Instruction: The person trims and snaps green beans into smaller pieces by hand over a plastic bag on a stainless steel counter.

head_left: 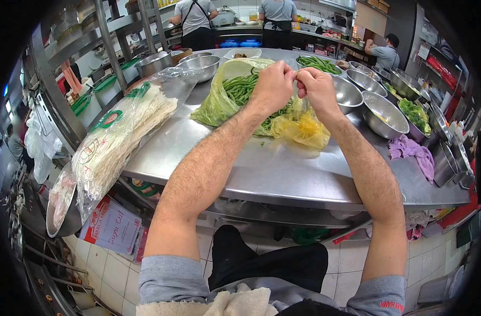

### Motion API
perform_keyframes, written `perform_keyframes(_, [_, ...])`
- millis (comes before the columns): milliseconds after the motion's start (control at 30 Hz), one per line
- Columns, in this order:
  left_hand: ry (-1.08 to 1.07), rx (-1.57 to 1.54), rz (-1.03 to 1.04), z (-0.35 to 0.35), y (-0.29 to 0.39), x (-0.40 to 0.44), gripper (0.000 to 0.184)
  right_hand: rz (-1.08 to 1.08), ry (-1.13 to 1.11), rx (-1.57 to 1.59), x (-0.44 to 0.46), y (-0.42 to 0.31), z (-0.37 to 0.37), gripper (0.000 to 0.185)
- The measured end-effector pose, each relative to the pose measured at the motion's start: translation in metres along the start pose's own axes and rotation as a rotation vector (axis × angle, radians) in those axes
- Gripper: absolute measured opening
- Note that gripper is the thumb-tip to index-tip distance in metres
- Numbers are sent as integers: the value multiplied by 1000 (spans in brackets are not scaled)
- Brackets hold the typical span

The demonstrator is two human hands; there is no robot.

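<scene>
My left hand (275, 87) and my right hand (319, 89) are raised close together, fingers pinched with the tips nearly meeting. Whatever sits between the fingertips is too small or hidden to make out. Just below and behind them, long green beans (239, 88) lie in an open translucent yellow-green plastic bag (204, 111) on the steel table (282, 176). A crumpled yellow part of plastic (303, 130) lies beneath my right wrist. Beyond my right hand stands a bowl of green bean pieces (319, 64).
A large bag of white noodles (125, 124) leans over the table's left edge. Metal bowls (385, 115) line the right side, near broccoli (414, 116) and a purple cloth (413, 154). Another steel bowl (201, 66) stands at the back left. Several people work at far counters.
</scene>
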State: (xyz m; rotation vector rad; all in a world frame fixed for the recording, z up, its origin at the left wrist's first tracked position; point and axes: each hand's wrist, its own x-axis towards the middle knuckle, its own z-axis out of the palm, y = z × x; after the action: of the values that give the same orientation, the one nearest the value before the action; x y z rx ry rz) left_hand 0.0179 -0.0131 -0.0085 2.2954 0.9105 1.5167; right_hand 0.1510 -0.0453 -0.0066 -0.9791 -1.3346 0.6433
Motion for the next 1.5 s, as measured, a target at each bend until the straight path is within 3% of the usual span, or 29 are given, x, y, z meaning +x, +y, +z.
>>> perform_keyframes(167, [7,-62,-123,2,8,-2,22,-87,35,-328,-3,-8,-1,21])
perform_keyframes(267, [-30,-152,-172,4,3,-1,20,-252,106,-516,-4,-4,-3,22])
perform_keyframes(333, [-183,-426,-237,1,-1,3,18,-542,160,-636,-5,-4,-3,21])
perform_keyframes(367, [-183,-427,-236,-1,-1,3,18,-543,160,-638,-4,-5,-3,21])
perform_keyframes(433, [-216,-646,-283,-5,-1,4,18,-235,117,-382,-4,-8,-2,20])
perform_keyframes(567, [-110,-485,-214,3,-5,4,19,-55,18,-175,0,-10,-4,20])
perform_keyframes(633, [111,-363,-176,6,-12,9,23,-100,8,-325,-5,-8,-2,20])
perform_keyframes(733, [167,-357,-233,-14,-24,18,25,-147,-32,-418,-9,-4,7,20])
perform_keyframes(900, [9,-486,-250,-19,-14,14,24,-60,-74,-629,-10,-8,9,28])
perform_keyframes(1000, [-31,-416,-123,-18,-8,11,27,-221,40,-495,-5,1,6,30])
perform_keyframes(1067, [60,-369,-39,-20,-9,11,29,-78,-185,-481,-5,-6,2,29])
perform_keyframes(1200, [104,-403,-77,-28,-14,15,27,-59,-229,-548,-9,-15,4,28])
perform_keyframes(1300, [-41,-326,-54,-31,-17,16,23,-115,-200,-632,-8,-10,1,26])
perform_keyframes(1367, [-81,-307,-40,-32,-15,15,21,-427,-93,-716,-8,-5,1,22])
perform_keyframes(1500, [-77,-298,-35,-29,-11,13,21,-480,-162,-884,-7,-7,-2,20])
